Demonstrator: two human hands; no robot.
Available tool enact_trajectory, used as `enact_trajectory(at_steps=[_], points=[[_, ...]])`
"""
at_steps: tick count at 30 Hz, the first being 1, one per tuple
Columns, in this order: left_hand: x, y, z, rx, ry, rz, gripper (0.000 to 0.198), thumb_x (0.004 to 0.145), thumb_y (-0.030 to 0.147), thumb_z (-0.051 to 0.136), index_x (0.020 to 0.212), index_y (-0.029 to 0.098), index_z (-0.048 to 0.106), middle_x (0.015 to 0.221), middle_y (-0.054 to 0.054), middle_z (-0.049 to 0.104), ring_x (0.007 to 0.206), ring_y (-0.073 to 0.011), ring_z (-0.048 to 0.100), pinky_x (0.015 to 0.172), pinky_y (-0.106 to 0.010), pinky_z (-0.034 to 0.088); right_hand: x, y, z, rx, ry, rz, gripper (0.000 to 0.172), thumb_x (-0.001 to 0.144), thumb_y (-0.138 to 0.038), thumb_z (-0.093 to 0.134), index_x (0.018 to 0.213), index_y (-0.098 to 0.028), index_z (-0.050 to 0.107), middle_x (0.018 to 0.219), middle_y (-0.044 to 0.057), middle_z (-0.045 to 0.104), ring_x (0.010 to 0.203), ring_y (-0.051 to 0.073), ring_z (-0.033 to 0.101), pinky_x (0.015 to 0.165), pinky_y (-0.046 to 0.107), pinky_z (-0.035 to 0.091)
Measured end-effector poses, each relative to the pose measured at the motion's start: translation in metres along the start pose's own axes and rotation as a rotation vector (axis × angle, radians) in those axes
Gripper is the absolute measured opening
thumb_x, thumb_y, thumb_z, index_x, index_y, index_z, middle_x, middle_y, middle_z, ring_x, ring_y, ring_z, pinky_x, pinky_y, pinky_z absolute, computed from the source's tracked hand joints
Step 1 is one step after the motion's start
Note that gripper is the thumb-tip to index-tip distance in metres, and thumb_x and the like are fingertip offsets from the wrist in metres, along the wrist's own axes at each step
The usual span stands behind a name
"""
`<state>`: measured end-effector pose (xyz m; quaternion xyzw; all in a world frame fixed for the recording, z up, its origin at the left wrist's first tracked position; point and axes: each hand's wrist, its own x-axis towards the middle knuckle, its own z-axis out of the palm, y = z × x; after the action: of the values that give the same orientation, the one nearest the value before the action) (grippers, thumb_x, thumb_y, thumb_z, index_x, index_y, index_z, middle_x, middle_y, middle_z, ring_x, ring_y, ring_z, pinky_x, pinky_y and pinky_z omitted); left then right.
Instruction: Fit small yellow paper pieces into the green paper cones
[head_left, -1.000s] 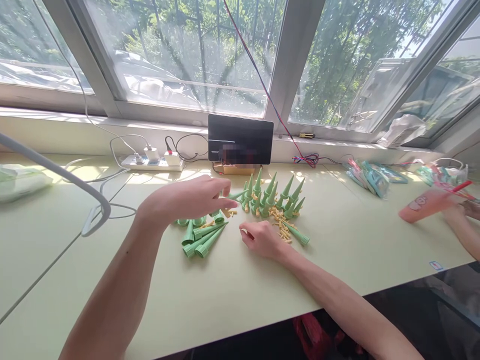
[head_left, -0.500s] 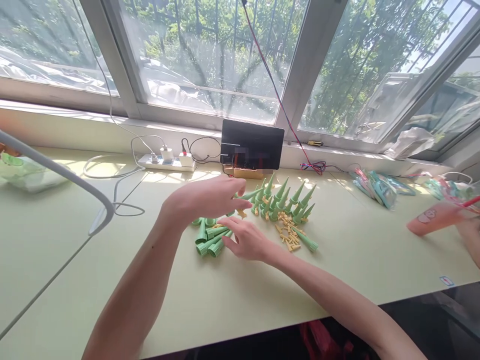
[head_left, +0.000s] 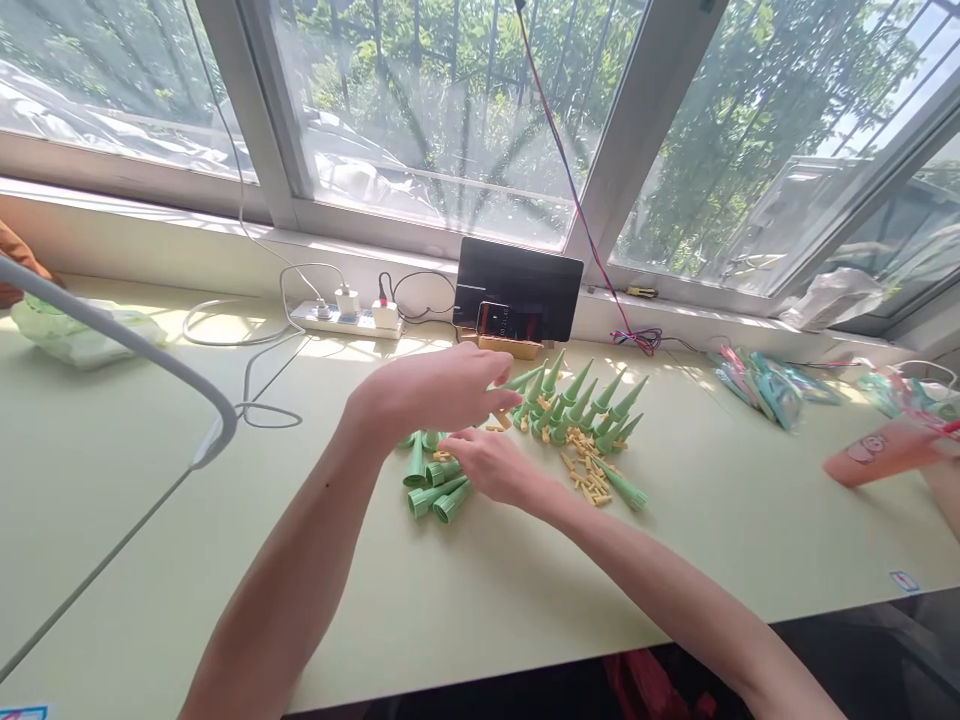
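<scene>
My left hand [head_left: 457, 388] is curled over the table, thumb and fingers closed on a slim green plastic spike [head_left: 526, 377] that points right. Just below it, my right hand [head_left: 491, 465] reaches left with fingers drawn together at the loose green spikes [head_left: 424, 500]; what its fingertips pinch, if anything, is hidden. A small yellow piece [head_left: 442, 456] shows by those fingertips. Right of both hands, several green spikes [head_left: 577, 400] stand points up, and a heap of small yellow pieces [head_left: 589, 475] lies in front. One green spike [head_left: 626, 485] lies beside the heap.
A tablet [head_left: 517, 280] with a phone [head_left: 499, 322] before it stands at the window wall. A power strip [head_left: 345, 318] and cables are to its left. Plastic packets [head_left: 761, 385] and a pink cup [head_left: 877, 455] are at right, another person's arm beside the cup. A grey curved tube [head_left: 150, 345] crosses the left.
The view has shifted, moving the scene slightly right. My right hand's fingers have drawn closer together at the loose spikes. My left hand keeps its grip on the green spike.
</scene>
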<state>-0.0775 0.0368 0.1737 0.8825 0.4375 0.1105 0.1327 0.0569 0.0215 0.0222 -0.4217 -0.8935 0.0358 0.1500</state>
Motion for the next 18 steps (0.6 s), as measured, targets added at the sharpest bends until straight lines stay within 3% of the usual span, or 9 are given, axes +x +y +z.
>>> enact_trajectory(at_steps=[4, 11, 18], points=[[-0.001, 0.001, 0.001, 0.03, -0.001, 0.012, 0.026, 0.089, 0.039, 0.058, 0.071, 0.02, 0.062, 0.059, 0.001, 0.055, 0.04, -0.009, 0.035, 0.047, -0.026, 0.027, 0.013, -0.002, -0.003, -0.141, -0.073, -0.03, 0.025, 0.076, 0.005, 0.048, 0.078, -0.019, 0.057, 0.074, 0.0, 0.051, 0.054, 0.011, 0.031, 0.052, 0.029, 0.013], [-0.002, 0.002, 0.001, -0.058, 0.012, 0.059, 0.022, 0.088, 0.025, 0.062, 0.067, 0.018, 0.057, 0.048, 0.006, 0.042, 0.04, -0.0073, 0.029, 0.051, -0.025, 0.028, 0.025, 0.003, -0.001, -0.189, -0.096, -0.152, 0.022, 0.068, 0.005, 0.047, 0.065, -0.016, 0.049, 0.074, 0.001, 0.046, 0.06, 0.012, 0.032, 0.058, 0.033, 0.01], [0.001, 0.001, 0.002, 0.063, 0.014, 0.151, 0.022, 0.087, 0.016, 0.053, 0.066, 0.02, 0.048, 0.046, 0.006, 0.037, 0.038, -0.0083, 0.026, 0.048, -0.027, 0.025, 0.029, 0.007, 0.002, -0.218, -0.116, -0.169, 0.02, 0.068, 0.003, 0.047, 0.064, -0.017, 0.048, 0.068, -0.001, 0.042, 0.059, 0.012, 0.027, 0.059, 0.033, 0.007]])
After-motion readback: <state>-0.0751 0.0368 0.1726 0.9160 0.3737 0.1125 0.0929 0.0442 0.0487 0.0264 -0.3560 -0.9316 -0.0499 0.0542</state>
